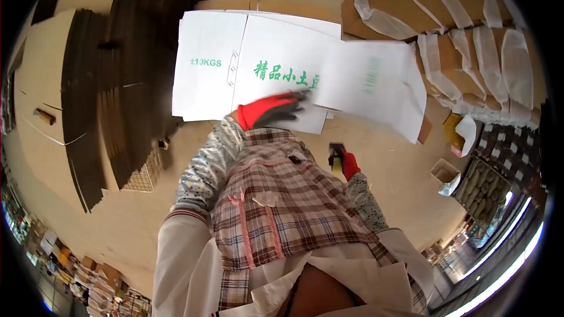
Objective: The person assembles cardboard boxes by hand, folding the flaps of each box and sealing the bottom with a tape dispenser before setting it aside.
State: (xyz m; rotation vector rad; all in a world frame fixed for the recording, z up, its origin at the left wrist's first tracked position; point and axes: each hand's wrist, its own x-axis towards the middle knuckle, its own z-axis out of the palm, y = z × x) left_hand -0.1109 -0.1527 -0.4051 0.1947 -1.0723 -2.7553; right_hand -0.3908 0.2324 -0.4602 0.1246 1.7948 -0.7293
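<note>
A flat white cardboard carton [205, 91] with green print, "±10KGS" and large Chinese characters, lies in front of me on top of other flat cartons. Its right part, a white panel [393, 94], is blurred by motion and slants down to the right. My left hand [270, 110], in a red and dark grey glove, reaches over the carton's near edge with its fingers stretched out and blurred. Lower right, close to my apron, my right hand [350, 166] in a red glove is closed round a dark tool [336, 151] with a yellow part.
Tall stacks of flattened brown cardboard [88, 111] stand at left. Brown cartons with white strips [446, 6] are piled at upper right. Further right are a crate of potato-like produce [483, 191] and a small open box [445, 171]. A pale crate [144, 173] sits by the left stacks.
</note>
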